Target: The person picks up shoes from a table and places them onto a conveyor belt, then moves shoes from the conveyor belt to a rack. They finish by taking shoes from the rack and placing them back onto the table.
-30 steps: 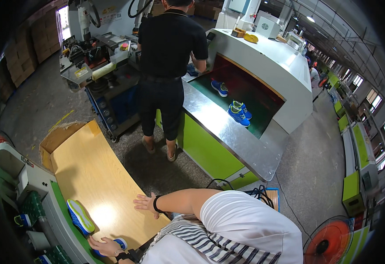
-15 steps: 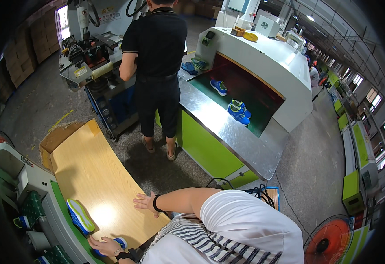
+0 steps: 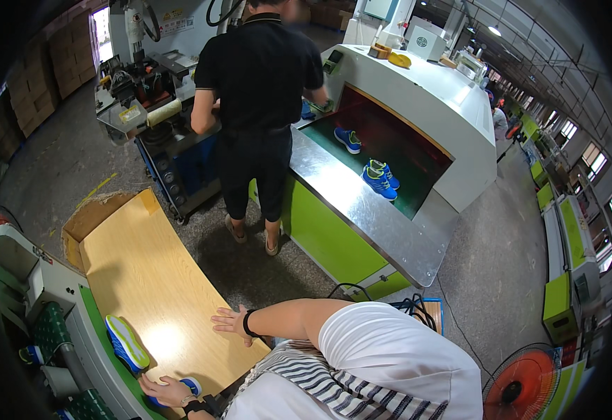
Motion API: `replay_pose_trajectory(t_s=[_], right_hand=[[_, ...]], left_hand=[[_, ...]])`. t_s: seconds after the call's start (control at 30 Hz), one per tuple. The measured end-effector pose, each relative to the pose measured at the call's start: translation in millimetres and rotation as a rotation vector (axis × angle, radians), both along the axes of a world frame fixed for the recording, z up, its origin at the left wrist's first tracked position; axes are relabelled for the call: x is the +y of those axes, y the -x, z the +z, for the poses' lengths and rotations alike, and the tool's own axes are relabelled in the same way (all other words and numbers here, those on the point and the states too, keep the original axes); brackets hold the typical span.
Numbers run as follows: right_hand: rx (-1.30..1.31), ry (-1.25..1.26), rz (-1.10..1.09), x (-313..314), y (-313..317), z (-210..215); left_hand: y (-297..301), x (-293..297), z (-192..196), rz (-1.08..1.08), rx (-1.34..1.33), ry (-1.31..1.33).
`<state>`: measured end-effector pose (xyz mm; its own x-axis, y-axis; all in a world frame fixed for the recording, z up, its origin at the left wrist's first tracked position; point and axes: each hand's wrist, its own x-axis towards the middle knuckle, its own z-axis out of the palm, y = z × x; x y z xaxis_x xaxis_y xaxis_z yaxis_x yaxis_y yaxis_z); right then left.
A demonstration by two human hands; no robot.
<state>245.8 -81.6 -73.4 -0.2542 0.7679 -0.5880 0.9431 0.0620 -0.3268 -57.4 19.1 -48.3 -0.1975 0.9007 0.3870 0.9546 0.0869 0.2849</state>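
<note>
The blue-and-white running shoe (image 3: 127,344) lies at the desk (image 3: 155,266) edge, 11 o'clock from the nearer left hand (image 3: 167,392), long axis 11-to-5; that hand covers a second shoe (image 3: 193,385), grip indeterminable, while the right hand (image 3: 230,323) rests finger-spread.

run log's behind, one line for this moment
left hand: over blue-and-white shoe | right hand: spread on light wood-grain tabletop | co-worker: facing away

Near shoe (image 3: 192,384): partly covered by the left hand (image 3: 168,393), at the near end of the table (image 3: 145,259); grip cannot be told.
Co-worker (image 3: 260,77): head cut by the top edge, beyond the table.
Fan (image 3: 519,385): cut by the lower edge, right of the table.
</note>
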Motion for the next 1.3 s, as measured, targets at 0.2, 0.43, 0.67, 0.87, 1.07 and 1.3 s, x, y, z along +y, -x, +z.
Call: replay_pose_trajectory(t_s=[0.2,0.43,0.67,0.87,1.07,1.3], right_hand=[[0.009,-0.037,-0.021,-3,-1,-3],[0.008,-0.06,-0.024,-4,-2,-9],[-0.009,-0.008,-0.018,-2,-5,-3],[-0.011,-0.022,-0.013,-1,-5,-1],[0.007,-0.029,-0.015,-4,-3,8],[-0.051,-0.082,0.186,7,9,69]], left_hand=[[0,-1,0,-0.023,-0.003,-0.03],[0,-1,1,-0.041,-0.026,-0.029],[0,2,-9,-0.017,-0.016,-0.034],[-5,-1,3,-0.035,0.007,-0.044],[-1,0,2,-0.07,-0.053,-0.077],[11,-26,24,-0.198,-0.415,-0.252]])
